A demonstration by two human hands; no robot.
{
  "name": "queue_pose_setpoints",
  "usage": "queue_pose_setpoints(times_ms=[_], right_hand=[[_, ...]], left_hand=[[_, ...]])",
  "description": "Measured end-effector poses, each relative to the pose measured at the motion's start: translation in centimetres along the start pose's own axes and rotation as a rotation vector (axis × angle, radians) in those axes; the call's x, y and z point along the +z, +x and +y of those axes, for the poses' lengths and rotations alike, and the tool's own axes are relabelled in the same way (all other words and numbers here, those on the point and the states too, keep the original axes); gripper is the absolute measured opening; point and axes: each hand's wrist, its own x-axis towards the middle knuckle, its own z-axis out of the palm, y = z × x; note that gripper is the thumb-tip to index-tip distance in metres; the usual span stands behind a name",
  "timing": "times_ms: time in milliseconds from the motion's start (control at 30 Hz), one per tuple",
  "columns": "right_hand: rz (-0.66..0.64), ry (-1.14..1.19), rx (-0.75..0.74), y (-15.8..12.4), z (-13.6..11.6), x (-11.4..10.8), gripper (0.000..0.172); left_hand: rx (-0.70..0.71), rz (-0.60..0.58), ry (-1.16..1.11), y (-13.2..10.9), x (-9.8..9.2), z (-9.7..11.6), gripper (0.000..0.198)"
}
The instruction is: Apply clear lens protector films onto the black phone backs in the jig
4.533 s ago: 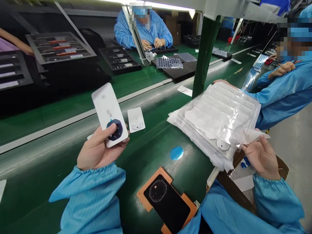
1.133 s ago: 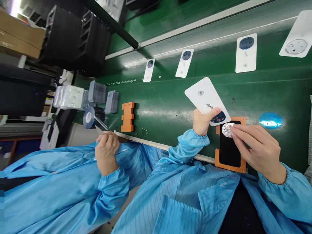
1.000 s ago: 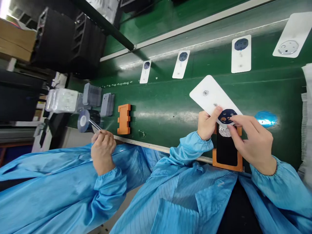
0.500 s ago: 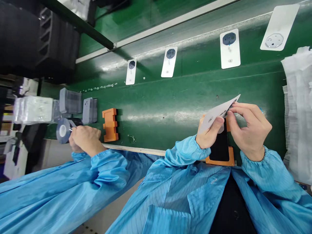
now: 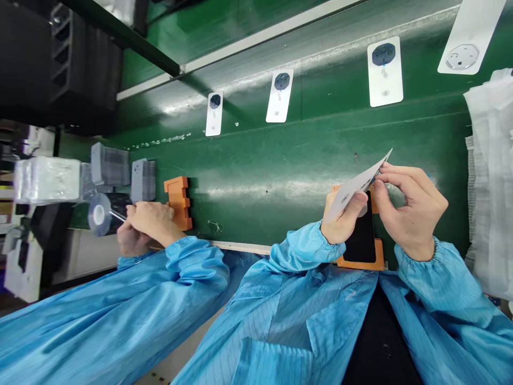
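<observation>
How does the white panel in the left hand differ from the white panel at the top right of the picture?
Pose: the held panel is tilted steeply and seen nearly edge-on; the top-right panel lies flat, with its face showing.
Contact: the left hand grips the held panel, with the right hand at its upper end; no hand touches the top-right panel.
Both are white and elongated.

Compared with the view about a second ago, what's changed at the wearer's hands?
The right hand let go of the round piece, now lying on the black plate, and its fingers moved up to the white panel. That panel, still held in the left hand, tilted toward edge-on. The black plate stayed in the orange fixture.
</observation>
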Motion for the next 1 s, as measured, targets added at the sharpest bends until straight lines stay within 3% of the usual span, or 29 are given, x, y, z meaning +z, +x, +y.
queue_pose_setpoints(times_ms=[167, 400, 533, 667, 767, 833, 900, 1000], right_hand=[[0.021, -0.023, -0.039, -0.1, 0.3, 0.2, 0.018], [0.036, -0.101, -0.036, 0.1, 0.2, 0.8, 0.015], [0.024, -0.15, -0.027, 0.4, 1.6, 0.1, 0.016], [-0.045, -0.399, 0.124, -0.3, 7.5, -2.5, 0.018], [-0.123, -0.614, 0.197, -1.4, 10.8, -5.0, 0.032], [-0.135, -0.671, 0.222, -1.6, 10.1, -6.3, 0.034], [-0.146, -0.625, 0.217, -1.4, 7.3, -7.2, 0.026], [-0.252, -0.395, 0.063, -1.0, 2.1, -7.6, 0.008]], left_hand=[[0.241, -0.11, 0.031, 0.5, 0.2, 0.5, 0.05], [0.318, -0.217, 0.107, -0.2, 0.3, -0.4, 0.058], [0.169, -0.1, 0.173, 0.1, -0.6, -0.9, 0.061], [-0.08, 0.0, -0.003, 1.6, -3.5, -0.8, 0.074], [-0.123, 0.023, -0.063, 1.6, -6.4, -0.2, 0.071], [-0.024, 0.06, 0.05, 0.6, -7.9, 0.6, 0.061], [0.169, 0.014, 0.247, -0.6, -8.7, 1.5, 0.044], [0.524, -0.272, 0.579, -1.8, -8.6, 2.8, 0.038]])
